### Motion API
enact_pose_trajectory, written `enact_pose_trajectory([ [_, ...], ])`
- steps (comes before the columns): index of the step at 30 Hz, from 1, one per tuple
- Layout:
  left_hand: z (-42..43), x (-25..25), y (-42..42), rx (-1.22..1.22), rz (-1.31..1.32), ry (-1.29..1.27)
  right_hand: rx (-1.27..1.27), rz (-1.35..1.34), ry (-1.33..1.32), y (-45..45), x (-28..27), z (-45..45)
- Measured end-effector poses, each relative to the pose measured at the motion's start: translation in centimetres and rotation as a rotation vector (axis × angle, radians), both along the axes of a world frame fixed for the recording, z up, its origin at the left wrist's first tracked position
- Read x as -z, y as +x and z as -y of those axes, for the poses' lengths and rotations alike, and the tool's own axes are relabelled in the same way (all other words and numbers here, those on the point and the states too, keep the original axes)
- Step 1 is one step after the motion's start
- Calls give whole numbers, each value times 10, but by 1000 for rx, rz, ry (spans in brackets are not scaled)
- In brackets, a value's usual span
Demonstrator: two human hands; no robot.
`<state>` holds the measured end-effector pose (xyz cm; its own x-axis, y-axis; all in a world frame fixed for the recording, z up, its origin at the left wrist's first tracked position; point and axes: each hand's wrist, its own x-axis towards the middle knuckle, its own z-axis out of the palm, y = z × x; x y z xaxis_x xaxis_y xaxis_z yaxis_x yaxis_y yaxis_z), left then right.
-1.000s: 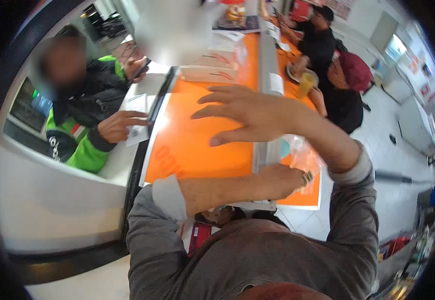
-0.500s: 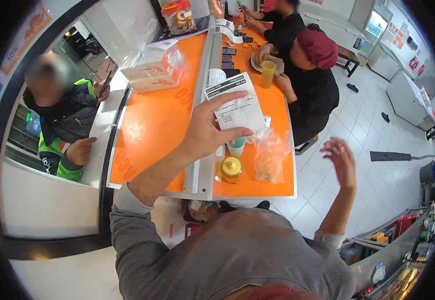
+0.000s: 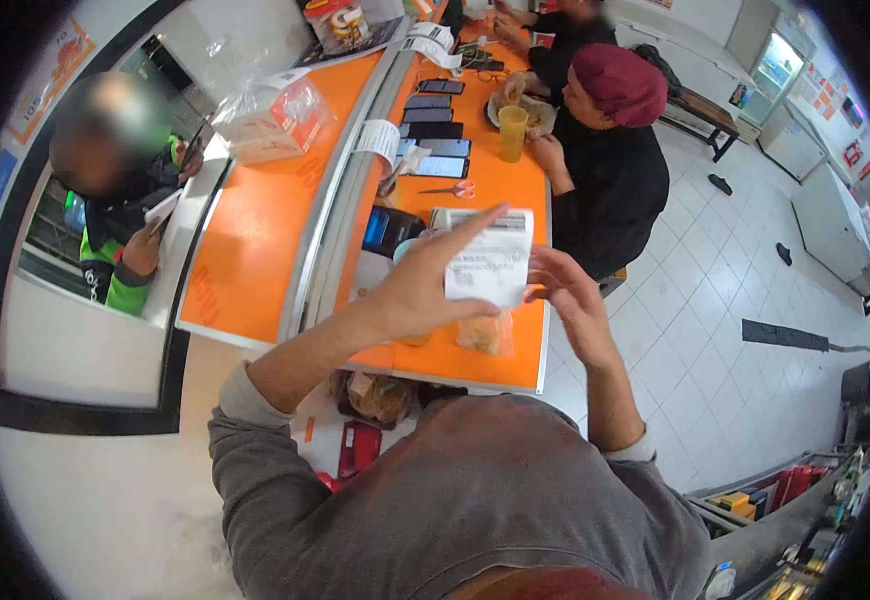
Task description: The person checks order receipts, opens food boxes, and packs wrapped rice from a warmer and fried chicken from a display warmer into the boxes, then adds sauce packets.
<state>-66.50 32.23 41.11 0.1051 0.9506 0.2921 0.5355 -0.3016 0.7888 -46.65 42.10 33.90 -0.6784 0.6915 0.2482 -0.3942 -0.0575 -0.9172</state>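
My left hand (image 3: 417, 287) grips a printed paper receipt (image 3: 491, 262) between thumb and fingers, above the orange counter (image 3: 423, 368). Beside the receipt's right edge is my right hand (image 3: 577, 302), fingers apart and slightly bent; whether they touch the paper I cannot tell. Below the receipt, a clear plastic bag (image 3: 485, 335) with yellowish contents lies on the counter, partly hidden. A dark card terminal (image 3: 392, 230) sits just beyond my left hand. Orange-handled scissors (image 3: 463, 188) lie farther back, near several phones (image 3: 439, 148).
A person in a maroon cap (image 3: 619, 86) sits at the counter's right side by a yellow cup (image 3: 513, 135). A person in a green-and-black jacket (image 3: 127, 268) stands at the left window, holding a phone. A white-and-orange box (image 3: 277, 122) stands on the raised ledge.
My right hand has come in from the far right to the receipt's edge. My left hand, still holding the receipt, has moved slightly right and down. The view has shifted, revealing the scissors and terminal.
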Motion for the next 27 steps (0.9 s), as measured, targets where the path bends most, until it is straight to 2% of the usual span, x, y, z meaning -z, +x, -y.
enact_pose_trajectory([
  [1, 4, 6, 8, 9, -40, 13, -24, -67, -35, -6, 0, 2],
  [2, 10, 7, 16, 13, -44, -180, -57, 0, -45, -5, 4, 2],
  [5, 25, 41, 40, -107, 95, -37, -178, 143, -49, -11, 24, -6],
  [6, 28, 44, 45, -126, 230, -112, -228, 156, -44, -9, 33, -6],
  [9, 35, 104, 39, -218, 243, -92, -367, 243, -10, 3, 59, -6],
  [10, 39, 120, 45, -381, 227, 18, -398, 263, -13, 9, 77, -14],
  [11, 43, 133, 48, -436, 416, -3, -424, 281, -12, 12, 92, -22],
  [13, 52, 149, 58, -534, 798, -43, -113, 376, 54, 21, 118, -38],
  [14, 57, 148, 63, -629, 798, -65, 77, 427, 77, 30, 143, -48],
  [16, 65, 188, 67, -703, 681, -64, 441, 627, 79, 57, 204, -75],
  [17, 69, 202, 68, -738, 621, -64, 535, 680, 26, 76, 238, -80],
  [18, 74, 177, 71, -744, 166, -122, 630, 729, -25, 96, 272, -78],
  [20, 82, 173, 62, -396, -171, -134, 740, 762, -139, 140, 332, -50],
  [21, 84, 172, 61, -220, -336, -141, 802, 768, -134, 164, 389, -33],
  [22, 86, 175, 64, -163, -226, -208, 665, 1107, 53, 192, 405, -6],
  [23, 88, 180, 70, -106, -114, -275, 516, 1299, 133, 214, 415, 21],
  [25, 88, 176, 72, -60, 69, -411, 294, 1425, -153, 247, 432, 70],
  [27, 87, 161, 67, -43, 159, -504, 249, 1374, -421, 265, 434, 103],
])
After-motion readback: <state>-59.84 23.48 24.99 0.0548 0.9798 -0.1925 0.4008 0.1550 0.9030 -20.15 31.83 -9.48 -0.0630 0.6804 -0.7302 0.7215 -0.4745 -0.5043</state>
